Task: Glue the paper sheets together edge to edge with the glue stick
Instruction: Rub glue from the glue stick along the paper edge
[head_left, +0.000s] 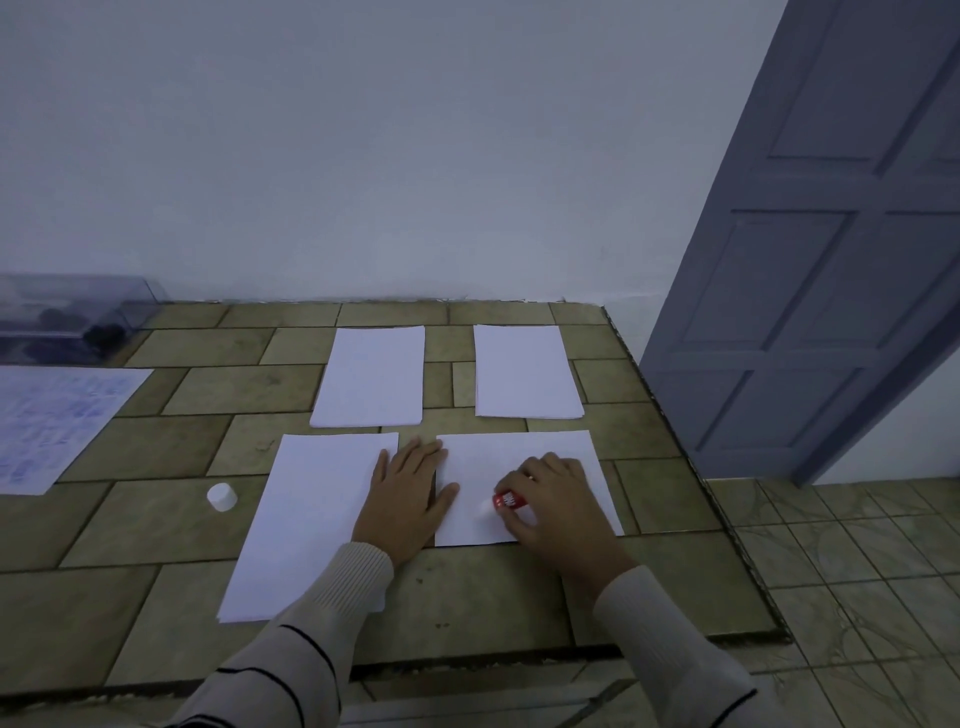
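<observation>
glue stick (508, 501) sits gripped in the right hand (558, 501), fingers curled, over the near-right sheet (480, 457), long axis sideways, tip pointing left. likely target, the sheet's left edge, lies just beyond the tip, where the left hand (408, 493) presses flat, fingers straight.

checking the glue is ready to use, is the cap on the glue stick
No, the white cap stands on the table left of the near left sheet, apart from the glue stick the right hand grips.
</observation>
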